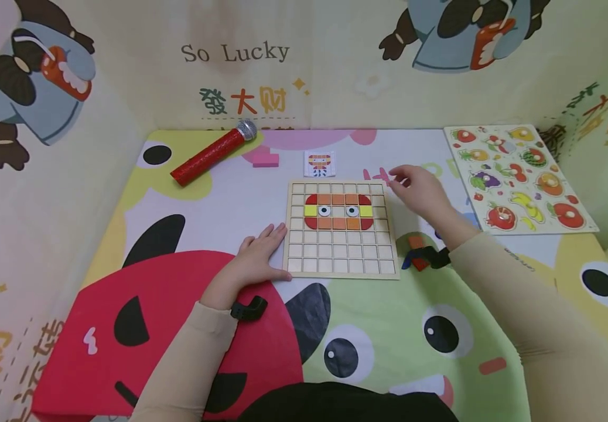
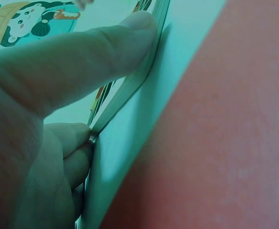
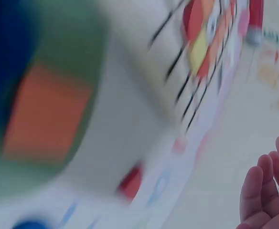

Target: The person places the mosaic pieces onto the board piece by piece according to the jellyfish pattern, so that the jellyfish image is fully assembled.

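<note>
A square wooden grid board (image 1: 342, 276) lies on the printed tablecloth. Inlaid in its upper rows is a tile pattern (image 1: 338, 223) of red, orange and yellow with two eye tiles. My left hand (image 1: 251, 261) rests along the board's left side, fingers extended; in the left wrist view its thumb (image 2: 106, 50) presses the board's edge. Past the board's upper right corner hovers my right hand (image 1: 421, 190), fingers loosely bent and thumb near the index finger. In the right wrist view, nothing shows between its fingers (image 3: 252, 191).
A picture card (image 1: 320, 164) stands behind the board. A red microphone (image 1: 211, 153) and a pink block (image 1: 265, 160) lie back left. On the right is a fruit puzzle board (image 1: 485, 205). An orange block (image 1: 417, 253) and a blue piece (image 1: 406, 259) sit beneath my right wrist.
</note>
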